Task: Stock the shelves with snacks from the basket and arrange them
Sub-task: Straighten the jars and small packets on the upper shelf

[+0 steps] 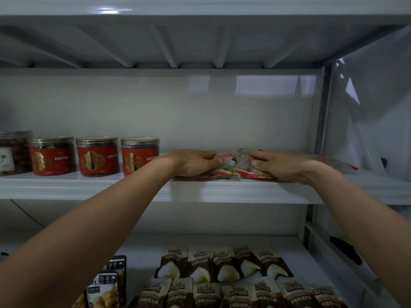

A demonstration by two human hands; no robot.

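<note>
Two red-and-clear snack bags lie flat on the middle shelf [89, 187]. My left hand [193, 162] rests on the left bag [223, 168], fingers laid over its top. My right hand [274, 164] holds the right bag [243, 165], with the thumb curled against its near side. A third bag of the same kind [338, 163] lies further right on the shelf, partly behind my right wrist. No basket is in view.
Three red-labelled clear jars [97, 156] and a brown-filled jar [13, 152] stand in a row at the shelf's left. On the lower shelf lie rows of brown snack packets [222, 278] and some dark packets [111, 278]. A metal upright [320, 116] bounds the shelf at right.
</note>
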